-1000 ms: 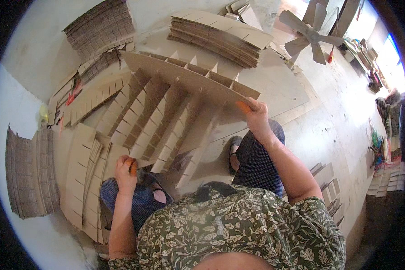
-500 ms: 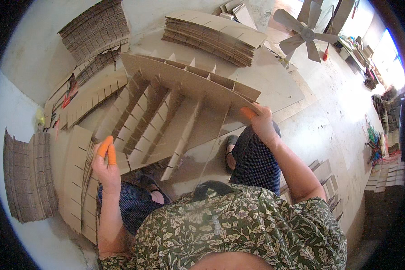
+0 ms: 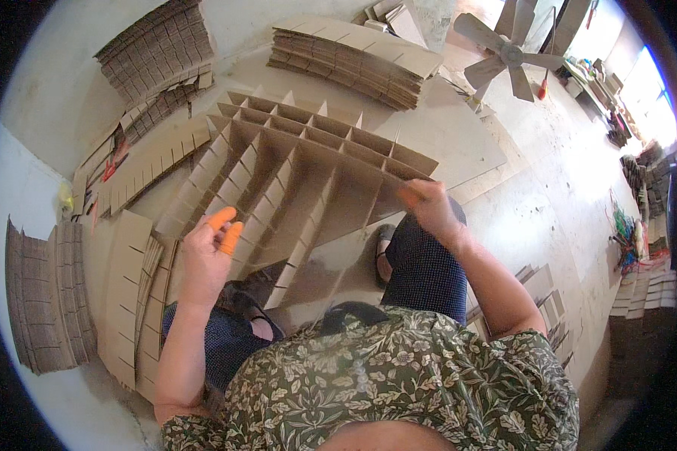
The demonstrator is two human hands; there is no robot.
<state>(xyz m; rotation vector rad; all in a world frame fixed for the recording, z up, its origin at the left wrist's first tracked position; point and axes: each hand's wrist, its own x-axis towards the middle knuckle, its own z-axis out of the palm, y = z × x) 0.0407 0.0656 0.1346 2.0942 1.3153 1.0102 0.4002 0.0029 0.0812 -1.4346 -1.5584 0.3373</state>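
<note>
Bkgd. cardboard stack [image 3: 346, 69] stood beyond L hand [image 3: 209, 244] & R hand [image 3: 432, 209]. Slotted cardboard grid [image 3: 312, 158] sat ahead of & btwn. them. L thumb & finger were slightly spread; R fingers bent at grid's end, pinch unclear (blur). Grid looked light, stiffish, creasable, prob. best held by outer strips.

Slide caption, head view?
Two hands in orange finger covers at a brown slotted cardboard grid, brown cardboard stacks behind.

The one view looks steeply down from above and behind the hands [image 3: 207, 252] (a fisheye, bending straight edges near its rim). It sits near them.
</note>
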